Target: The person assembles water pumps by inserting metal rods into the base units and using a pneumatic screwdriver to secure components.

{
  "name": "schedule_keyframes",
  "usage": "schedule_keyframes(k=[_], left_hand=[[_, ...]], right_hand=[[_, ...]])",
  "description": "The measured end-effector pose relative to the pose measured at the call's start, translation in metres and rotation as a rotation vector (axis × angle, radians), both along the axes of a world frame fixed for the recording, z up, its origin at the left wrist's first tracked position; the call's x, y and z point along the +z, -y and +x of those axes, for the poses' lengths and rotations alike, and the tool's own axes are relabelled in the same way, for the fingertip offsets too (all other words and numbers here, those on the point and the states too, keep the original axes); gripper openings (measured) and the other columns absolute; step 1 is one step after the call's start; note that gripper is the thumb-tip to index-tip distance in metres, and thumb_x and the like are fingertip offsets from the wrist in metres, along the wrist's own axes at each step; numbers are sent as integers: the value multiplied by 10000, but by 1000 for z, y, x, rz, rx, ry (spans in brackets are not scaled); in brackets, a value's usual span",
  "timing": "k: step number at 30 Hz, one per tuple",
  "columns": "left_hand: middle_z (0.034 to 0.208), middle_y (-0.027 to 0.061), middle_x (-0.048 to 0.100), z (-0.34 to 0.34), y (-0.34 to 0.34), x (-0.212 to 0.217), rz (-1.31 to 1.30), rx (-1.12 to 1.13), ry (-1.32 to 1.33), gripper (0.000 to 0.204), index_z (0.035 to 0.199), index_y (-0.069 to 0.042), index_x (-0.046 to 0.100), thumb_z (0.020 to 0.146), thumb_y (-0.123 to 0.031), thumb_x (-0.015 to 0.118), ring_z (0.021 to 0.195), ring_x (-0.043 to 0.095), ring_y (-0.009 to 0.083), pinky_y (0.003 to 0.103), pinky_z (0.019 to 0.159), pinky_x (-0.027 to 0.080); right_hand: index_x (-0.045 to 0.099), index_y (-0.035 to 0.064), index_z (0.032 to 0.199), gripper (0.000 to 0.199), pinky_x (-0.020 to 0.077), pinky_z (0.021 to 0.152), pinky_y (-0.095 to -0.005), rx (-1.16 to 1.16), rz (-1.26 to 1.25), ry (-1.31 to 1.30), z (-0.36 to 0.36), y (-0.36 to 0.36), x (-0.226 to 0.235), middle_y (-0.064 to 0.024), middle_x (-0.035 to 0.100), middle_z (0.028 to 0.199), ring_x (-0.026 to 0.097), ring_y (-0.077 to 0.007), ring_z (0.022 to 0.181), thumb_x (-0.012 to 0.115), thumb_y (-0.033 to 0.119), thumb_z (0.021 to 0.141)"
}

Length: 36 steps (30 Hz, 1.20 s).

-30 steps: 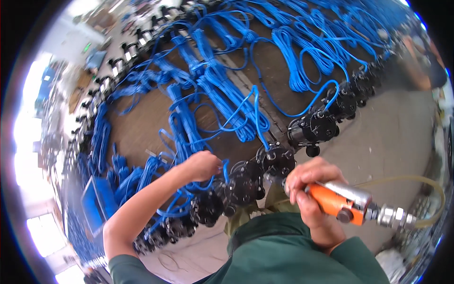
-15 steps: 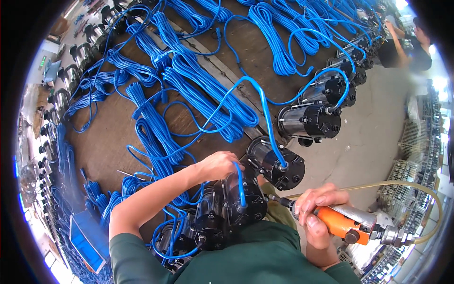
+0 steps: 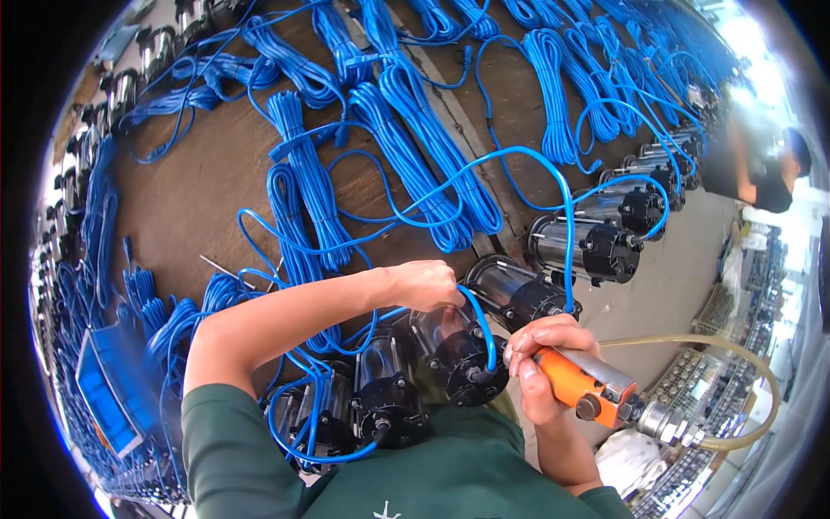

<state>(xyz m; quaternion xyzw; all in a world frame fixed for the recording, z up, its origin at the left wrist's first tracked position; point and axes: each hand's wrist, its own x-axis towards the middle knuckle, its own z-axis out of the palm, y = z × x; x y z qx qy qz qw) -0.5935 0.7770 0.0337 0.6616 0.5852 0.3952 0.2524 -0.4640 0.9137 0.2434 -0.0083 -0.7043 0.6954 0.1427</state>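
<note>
My left hand (image 3: 424, 285) is closed in a fist beside a clear-bodied cylinder with a black end cap (image 3: 462, 368). From under its fingers a blue cable (image 3: 481, 316) arcs down into that cap, and the fist looks wrapped around it. My right hand (image 3: 549, 346) grips an orange air screwdriver (image 3: 581, 385) with a silver top, its nose pointing left at the same cap. The right fingers hide the tool's tip, so I cannot tell whether it touches a screw. A yellowish air hose (image 3: 769, 381) curves from the tool's rear.
More cylinders (image 3: 385, 385) stand along the near table edge, others (image 3: 596, 251) up the right side. Coiled blue cables (image 3: 424, 147) cover much of the brown table (image 3: 207, 190). A blue tray (image 3: 108, 381) sits at left; wire baskets (image 3: 674, 381) and a co-worker (image 3: 769, 173) are at right.
The view has shifted. The screwdriver has moved left, close to the end cap beside my left fist; its nose, visible before, is now behind my right fingers. Both hands keep their grip.
</note>
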Motion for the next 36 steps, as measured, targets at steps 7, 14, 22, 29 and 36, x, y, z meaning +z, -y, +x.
schedule_keyframes(k=[7,14,22,29,36], left_hand=[[692,180,657,3,4,-1,43,-79,85,55,812,-50,655,780,-94,663,701,667,400,494,599,516],[737,166,702,-2,2,1,61,-72,-23,60,780,-60,693,735,-54,654,709,679,397,485,592,526],[885,104,762,-2,8,20,-159,-87,-146,162,870,-68,736,742,-26,646,833,715,346,438,677,562],[1271,189,587,31,100,51,82,525,-208,338,1110,-111,725,772,-120,728,1100,599,363,469,942,512],[886,144,642,75,129,26,-195,293,132,238,1002,-25,652,845,-187,728,871,655,350,454,725,533]], right_hand=[[556,-18,1140,303,567,597,-289,28,77,-40,2,4,2,-180,626,948,638,-175,708,647,-18,850],[517,11,1089,268,512,582,-296,-12,41,-72,-5,14,-6,-126,555,910,542,-149,606,620,37,843],[517,5,1105,295,500,589,-285,3,88,-66,0,14,-10,-127,559,917,511,-143,600,588,-1,818],[537,-6,1105,292,499,562,-278,-19,69,-106,3,11,-17,-128,560,879,528,-151,594,610,10,822],[534,-13,1098,286,498,543,-278,35,96,-171,3,9,-24,-131,567,870,533,-152,585,594,5,819]])
